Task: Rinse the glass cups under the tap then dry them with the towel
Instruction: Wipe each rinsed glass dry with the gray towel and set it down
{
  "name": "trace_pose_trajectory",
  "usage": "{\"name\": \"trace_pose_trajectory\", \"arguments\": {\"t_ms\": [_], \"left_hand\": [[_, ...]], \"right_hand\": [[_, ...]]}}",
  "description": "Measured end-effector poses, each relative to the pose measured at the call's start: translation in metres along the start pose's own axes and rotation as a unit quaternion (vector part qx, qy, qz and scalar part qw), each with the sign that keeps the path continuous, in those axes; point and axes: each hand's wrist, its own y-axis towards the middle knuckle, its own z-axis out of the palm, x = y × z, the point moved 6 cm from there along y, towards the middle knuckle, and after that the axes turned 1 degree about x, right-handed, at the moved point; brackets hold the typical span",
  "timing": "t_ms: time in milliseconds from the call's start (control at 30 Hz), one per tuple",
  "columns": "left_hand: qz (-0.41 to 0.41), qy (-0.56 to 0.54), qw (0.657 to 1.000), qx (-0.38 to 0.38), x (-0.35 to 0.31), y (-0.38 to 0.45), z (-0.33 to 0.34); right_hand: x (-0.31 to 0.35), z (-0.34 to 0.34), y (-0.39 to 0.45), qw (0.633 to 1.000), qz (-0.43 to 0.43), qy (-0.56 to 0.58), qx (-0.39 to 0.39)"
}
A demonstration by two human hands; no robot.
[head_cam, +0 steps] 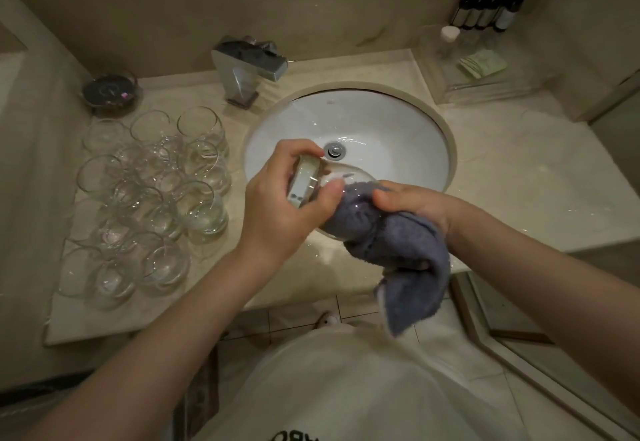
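Note:
My left hand grips a clear glass cup by its thick base, holding it on its side over the front rim of the white sink. My right hand holds a grey-blue towel that is stuffed into the cup's mouth; a loose end of the towel hangs down past the counter edge. Several more glass cups stand upright in a cluster on the counter to the left. The chrome tap stands behind the sink, and I see no water running from it.
A dark round dish sits at the back left. A clear tray with sachets and a small bottle stands at the back right, under dark wall-mounted bottles. The marble counter right of the sink is wet. Tiled floor lies below.

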Motion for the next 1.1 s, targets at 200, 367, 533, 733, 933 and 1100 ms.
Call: {"name": "trace_pose_trajectory", "arguments": {"t_ms": [200,367,533,733,933,1100], "left_hand": [[-0.061,-0.003,0.989,0.131,-0.004,0.012,0.008],[-0.384,-0.065,0.920,0.048,0.028,0.005,0.018],[0.069,-0.012,0.997,0.017,-0.010,0.000,0.005],[-0.328,-0.099,0.936,0.086,0.021,0.008,0.008],[-0.163,-0.053,0.985,-0.026,0.010,-0.002,0.003],[-0.029,-0.024,0.998,0.058,0.002,0.002,-0.005]], "right_hand": [[0.001,-0.006,-0.009,1.000,-0.004,-0.019,-0.013],[0.017,-0.005,-0.011,0.979,-0.037,-0.171,-0.108],[0.002,-0.009,-0.004,0.999,0.015,-0.030,0.010],[0.018,-0.009,-0.008,0.986,-0.024,-0.141,-0.088],[0.019,-0.003,-0.003,0.993,0.015,-0.112,-0.043],[0.011,-0.007,0.000,0.996,0.024,-0.081,-0.020]]}}
